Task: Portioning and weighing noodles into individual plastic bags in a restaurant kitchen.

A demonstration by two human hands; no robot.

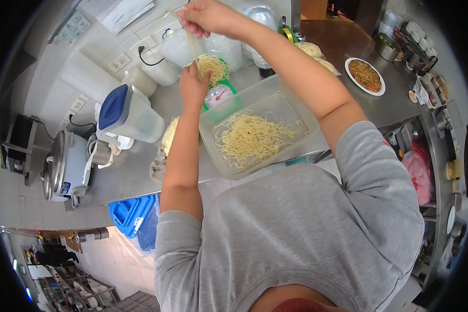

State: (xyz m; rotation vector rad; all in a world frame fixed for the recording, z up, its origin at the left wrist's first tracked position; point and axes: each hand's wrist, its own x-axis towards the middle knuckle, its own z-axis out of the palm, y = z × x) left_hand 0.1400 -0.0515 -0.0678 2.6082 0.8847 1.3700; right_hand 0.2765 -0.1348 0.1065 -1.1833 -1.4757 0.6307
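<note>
A pile of pale yellow noodles (pixel 214 69) lies on a green kitchen scale (pixel 219 94) with a round dial. At the pile's near left edge is my left hand (pixel 195 84), thumb and fingers apart against the noodles. My right hand (pixel 208 17) is raised above and behind the scale, pinching a few noodle strands (pixel 192 41) that hang towards the pile. In front of the scale, a translucent plastic tub (pixel 296 87) holds a larger heap of loose noodles (pixel 253 138). My left forearm partly covers a bag of noodles (pixel 171 134) left of the tub.
A blue-lidded plastic container (pixel 140 113) stands on the steel counter (pixel 136 165), with a large lidded cooker (pixel 68 163) farther left. Wrapped stacks of plastic containers (pixel 224 48) line the wall. At right are bagged noodles (pixel 316 56) and a white plate of food (pixel 364 77).
</note>
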